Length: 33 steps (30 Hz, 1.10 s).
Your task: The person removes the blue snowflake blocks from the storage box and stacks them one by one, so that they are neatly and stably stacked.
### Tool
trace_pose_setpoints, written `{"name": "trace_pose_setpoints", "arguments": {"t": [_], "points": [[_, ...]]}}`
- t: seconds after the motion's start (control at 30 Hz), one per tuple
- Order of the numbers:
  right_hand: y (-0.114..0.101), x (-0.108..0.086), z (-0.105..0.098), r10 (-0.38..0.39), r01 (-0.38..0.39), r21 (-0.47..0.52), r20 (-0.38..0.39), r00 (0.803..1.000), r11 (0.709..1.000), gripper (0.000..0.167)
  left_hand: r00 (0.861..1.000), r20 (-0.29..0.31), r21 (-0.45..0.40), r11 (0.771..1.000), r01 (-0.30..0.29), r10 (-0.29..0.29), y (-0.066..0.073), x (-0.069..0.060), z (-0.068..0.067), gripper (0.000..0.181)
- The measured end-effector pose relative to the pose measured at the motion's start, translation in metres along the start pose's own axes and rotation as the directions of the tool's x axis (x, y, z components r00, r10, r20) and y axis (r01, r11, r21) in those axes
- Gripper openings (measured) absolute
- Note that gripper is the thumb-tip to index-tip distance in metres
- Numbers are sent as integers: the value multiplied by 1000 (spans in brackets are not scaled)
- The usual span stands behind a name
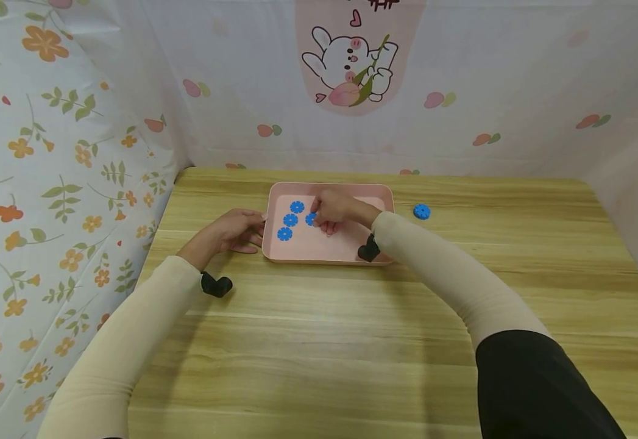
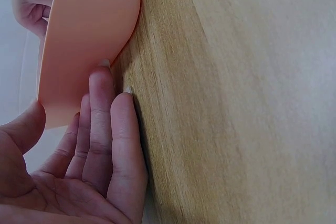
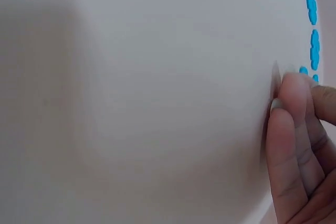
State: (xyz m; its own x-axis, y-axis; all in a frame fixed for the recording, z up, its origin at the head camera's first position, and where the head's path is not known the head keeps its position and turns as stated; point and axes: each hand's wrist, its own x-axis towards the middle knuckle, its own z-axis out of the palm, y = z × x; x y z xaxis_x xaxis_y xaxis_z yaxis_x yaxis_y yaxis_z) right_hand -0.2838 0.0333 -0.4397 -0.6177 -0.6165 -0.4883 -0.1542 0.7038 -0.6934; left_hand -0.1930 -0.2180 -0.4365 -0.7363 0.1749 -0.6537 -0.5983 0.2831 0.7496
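A blue notched disc (image 1: 311,219) lies inside the pink tray (image 1: 324,263), at ten o'clock from its middle; the right hand (image 1: 334,207) pinches its edge between thumb and bent finger. At nine o'clock in the tray, three matching discs (image 1: 290,220) form a slanting row. The left hand (image 1: 237,230) sits at the tray's nine o'clock side, thumb at the rim and nearly straight fingers against the outer wall. Outside, near three o'clock, rests a thicker-looking blue piece (image 1: 421,211) on the wood-grain table (image 1: 319,341). A bunny-print curtain (image 1: 351,67) hangs at twelve o'clock.
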Motion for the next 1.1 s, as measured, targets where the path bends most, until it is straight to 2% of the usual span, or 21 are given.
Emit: {"name": "trace_pose_setpoints", "arguments": {"t": [0.5,0.73,0.93,1.1], "points": [[-1,-9,-3,52,-57,-77,-71,996,995,18,1000,-12,0,1000,2,-2,0,0,1,44],[9,-23,-12,55,-54,21,-40,998,998,17,1000,-14,4,1000,5,-5,0,-1,2,44],[21,-30,-26,69,-70,140,15,998,988,15,1000,-7,0,1000,7,-7,0,-1,1,44],[25,-43,-36,29,-24,208,-21,999,978,11,1000,-7,2,1000,8,-8,1,-1,0,43]]}}
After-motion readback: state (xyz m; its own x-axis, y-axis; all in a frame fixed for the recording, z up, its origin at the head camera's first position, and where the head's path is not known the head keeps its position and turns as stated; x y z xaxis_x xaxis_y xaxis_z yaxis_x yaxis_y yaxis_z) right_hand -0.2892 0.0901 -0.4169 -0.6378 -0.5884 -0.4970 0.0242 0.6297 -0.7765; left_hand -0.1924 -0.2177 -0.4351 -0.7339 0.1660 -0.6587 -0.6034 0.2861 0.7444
